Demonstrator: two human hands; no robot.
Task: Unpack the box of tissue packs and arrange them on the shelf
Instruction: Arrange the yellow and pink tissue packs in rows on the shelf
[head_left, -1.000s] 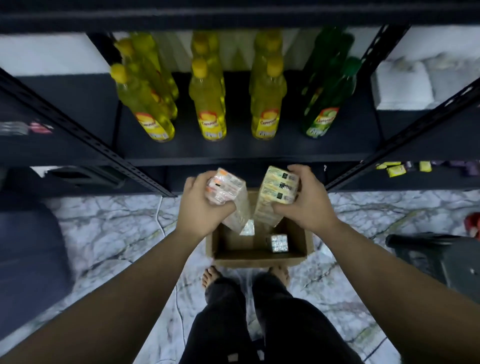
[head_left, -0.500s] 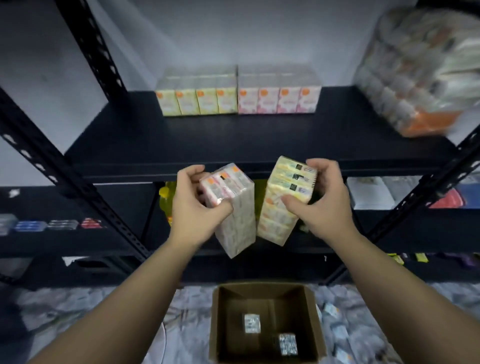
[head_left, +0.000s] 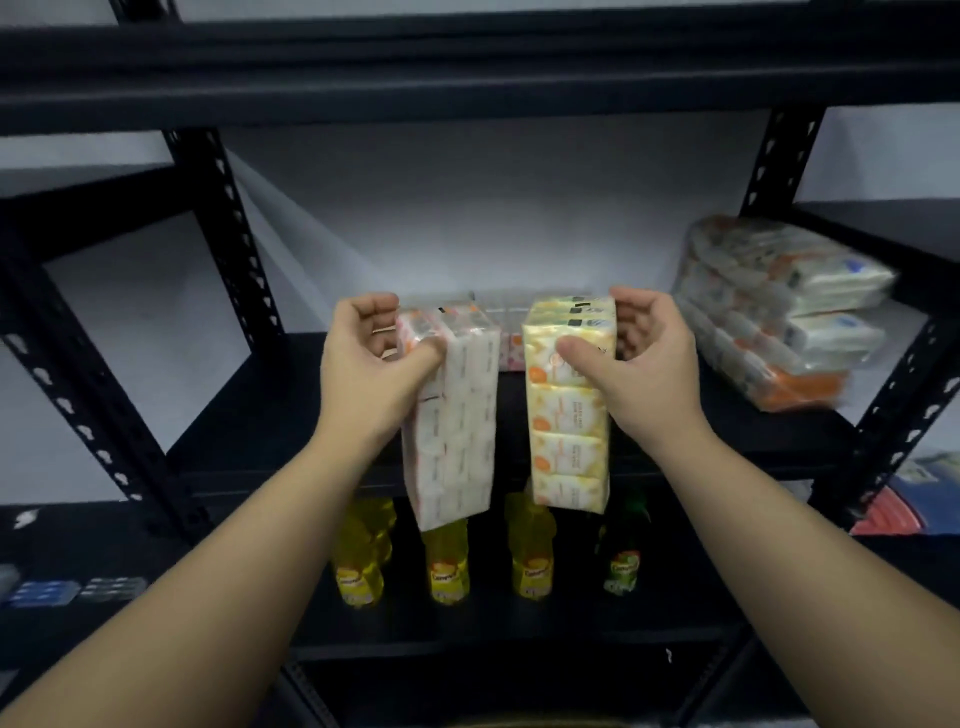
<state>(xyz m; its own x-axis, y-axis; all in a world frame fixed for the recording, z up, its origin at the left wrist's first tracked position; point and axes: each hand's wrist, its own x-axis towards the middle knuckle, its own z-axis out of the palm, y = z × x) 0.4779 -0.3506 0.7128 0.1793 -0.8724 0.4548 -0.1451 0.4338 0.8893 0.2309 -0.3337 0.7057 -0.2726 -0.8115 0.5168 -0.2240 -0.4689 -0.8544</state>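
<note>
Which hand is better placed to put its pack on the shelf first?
Probably left: the left hand holds the pink pack beside bare shelf; the right hand faces the bundles.

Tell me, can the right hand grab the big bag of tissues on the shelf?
Probably not yet: the right hand already grips a yellow tissue pack. The big bag lies just to its right with nothing between them.

Yellow bottles (head_left: 448, 564): label text blurred, unreadable. Tissue packs (head_left: 567, 405): print illegible.
</note>
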